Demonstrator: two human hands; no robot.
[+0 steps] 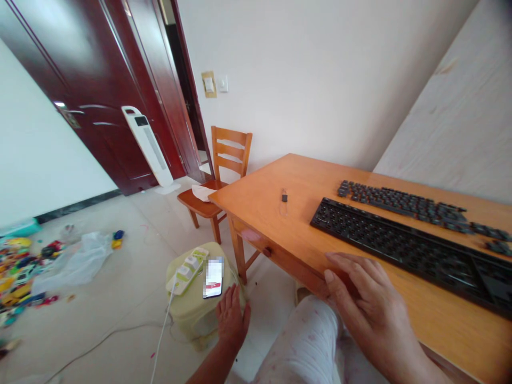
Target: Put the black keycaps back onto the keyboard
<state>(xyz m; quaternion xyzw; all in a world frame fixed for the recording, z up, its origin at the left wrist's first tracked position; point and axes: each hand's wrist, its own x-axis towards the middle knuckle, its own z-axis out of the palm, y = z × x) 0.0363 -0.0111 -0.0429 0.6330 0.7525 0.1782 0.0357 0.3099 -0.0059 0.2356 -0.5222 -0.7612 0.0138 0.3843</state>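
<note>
Where the left hand [232, 319] extends, a phone [214, 278] lies just beyond it.

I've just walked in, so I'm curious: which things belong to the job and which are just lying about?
Likely part of the job:
black keyboard near the right hand;
loose keycaps beyond it;
small wire-looped tool;
perhaps the phone beside the left hand.

Probably just lying about:
power strip;
scattered toys;
wooden chair.
</note>
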